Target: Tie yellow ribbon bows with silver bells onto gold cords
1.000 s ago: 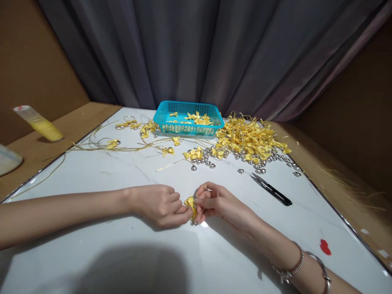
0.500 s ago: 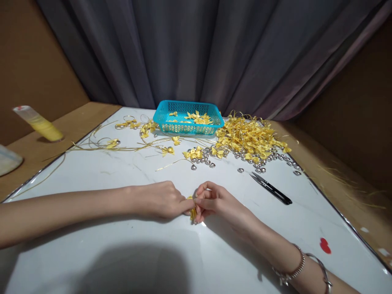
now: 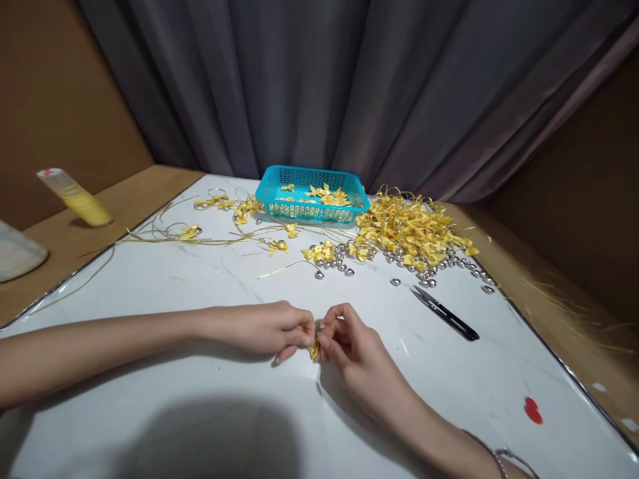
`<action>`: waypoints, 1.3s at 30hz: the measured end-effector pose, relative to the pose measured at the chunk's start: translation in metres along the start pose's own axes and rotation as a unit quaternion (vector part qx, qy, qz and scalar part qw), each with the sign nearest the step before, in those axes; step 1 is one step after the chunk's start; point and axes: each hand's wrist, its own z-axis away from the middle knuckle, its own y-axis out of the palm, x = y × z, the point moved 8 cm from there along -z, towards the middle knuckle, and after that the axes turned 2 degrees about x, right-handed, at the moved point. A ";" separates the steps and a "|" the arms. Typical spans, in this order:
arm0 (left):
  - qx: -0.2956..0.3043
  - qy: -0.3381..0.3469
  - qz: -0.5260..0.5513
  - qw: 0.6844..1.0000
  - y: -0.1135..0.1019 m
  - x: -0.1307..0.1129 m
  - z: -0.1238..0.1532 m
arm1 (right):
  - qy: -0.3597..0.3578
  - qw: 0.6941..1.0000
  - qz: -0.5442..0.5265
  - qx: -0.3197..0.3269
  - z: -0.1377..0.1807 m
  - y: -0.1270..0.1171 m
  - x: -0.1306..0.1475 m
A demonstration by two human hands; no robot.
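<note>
Close together over the white tabletop, my two hands pinch a small yellow ribbon bow point(image 3: 314, 350) between them. My left hand point(image 3: 279, 330) comes in from the left, its thumb and fingers closed at the bow's left side. From the right, my right hand point(image 3: 352, 342) has its fingertips closed on the bow's other side. The fingers hide most of the bow, and any cord or bead in them cannot be made out. Bracelets point(image 3: 499, 456) circle my right wrist. Black thread snips point(image 3: 446, 314) lie on the table right of my right hand.
A blue basket point(image 3: 312, 211) with yellow bows stands at the back. Beside it lies a heap of yellow bows with gold cords point(image 3: 409, 226), edged by silver beads point(image 3: 428, 283). Loose gold cords point(image 3: 200, 241) stretch leftward. A yellow-filled clear tube point(image 3: 82, 203) stands at left; a red patch point(image 3: 533, 410) lies right.
My left fingers have drawn up into a pinch at the bow, with the thumb now showing below. My right hand has turned slightly, still at the bow. The whole view has shifted a little.
</note>
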 end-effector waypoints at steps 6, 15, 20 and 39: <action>0.025 -0.057 0.128 0.990 0.007 0.009 -0.004 | -0.038 0.991 0.126 0.024 0.006 0.010 0.007; 0.027 -0.109 0.244 0.963 0.006 0.015 -0.008 | -0.094 0.971 0.211 0.059 0.007 0.019 0.011; 0.015 -0.109 0.285 0.952 0.006 0.018 -0.007 | -0.074 0.975 0.200 0.062 0.006 0.017 0.006; -0.077 -0.063 0.305 0.947 0.015 0.022 0.001 | -0.057 0.990 0.121 0.052 -0.001 0.012 0.007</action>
